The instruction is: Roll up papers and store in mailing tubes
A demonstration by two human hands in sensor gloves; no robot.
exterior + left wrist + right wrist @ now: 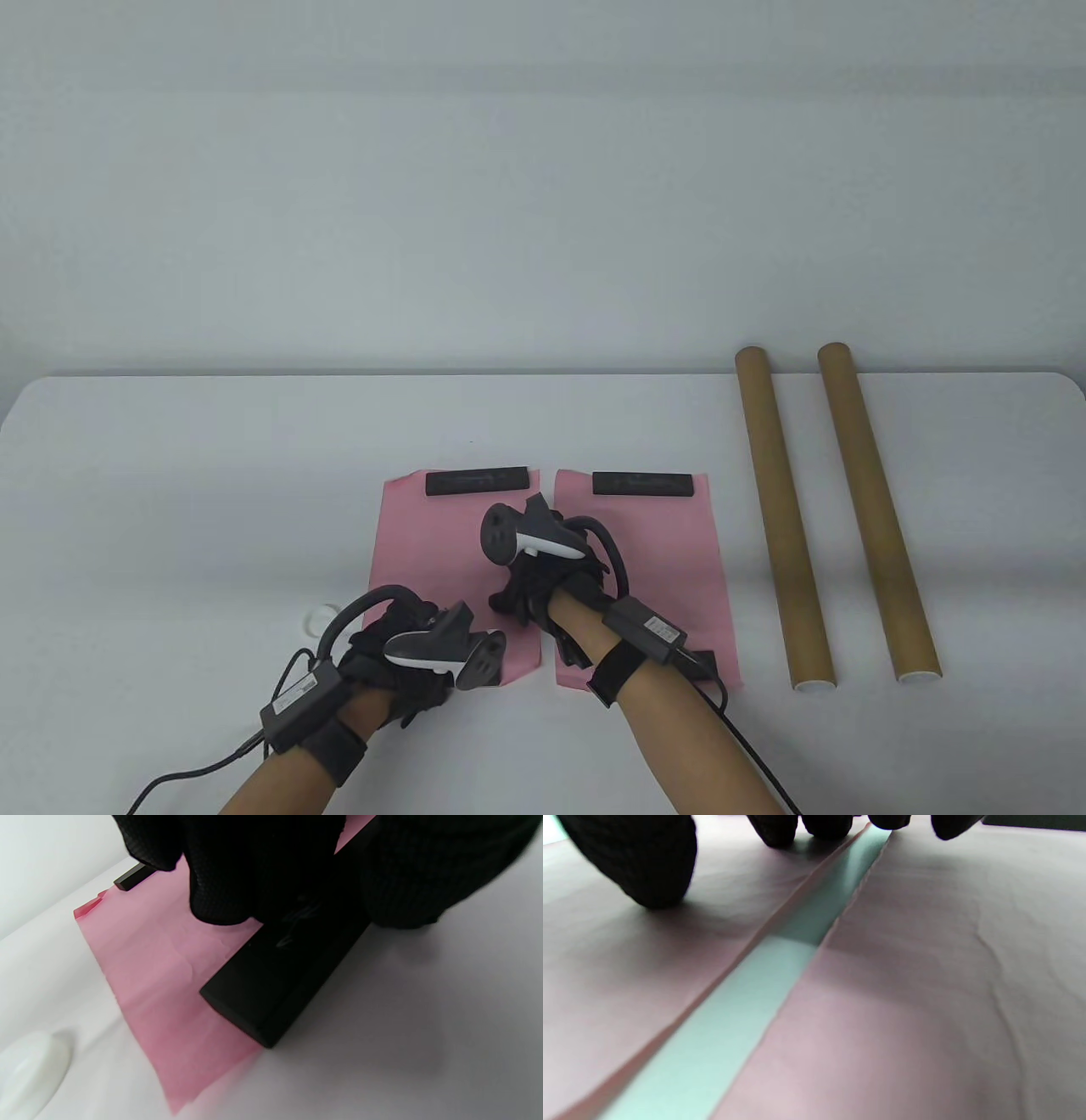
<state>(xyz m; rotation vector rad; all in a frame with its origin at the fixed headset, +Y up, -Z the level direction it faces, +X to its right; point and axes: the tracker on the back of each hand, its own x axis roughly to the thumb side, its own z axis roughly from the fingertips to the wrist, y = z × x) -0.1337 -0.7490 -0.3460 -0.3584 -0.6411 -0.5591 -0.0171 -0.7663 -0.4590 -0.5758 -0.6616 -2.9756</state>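
the task looks barely begun: both pink papers (pixel 645 560) lie flat at lower centre, none rolled. the left hand (pixel 407 654) grips the black weight bar (pixel 288 971) on the left sheet's near edge. the right hand (pixel 543 586) hovers over the gap between the sheets; whether its fingers are relaxed or curled i cannot tell. the two mailing tubes (pixel 874 509) lie at right, their contents unseen.

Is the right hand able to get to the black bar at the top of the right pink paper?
Probably yes. The right hand rests over the gap between the papers, and the black bar lies just beyond it on the right pink paper, with only bare paper between them.
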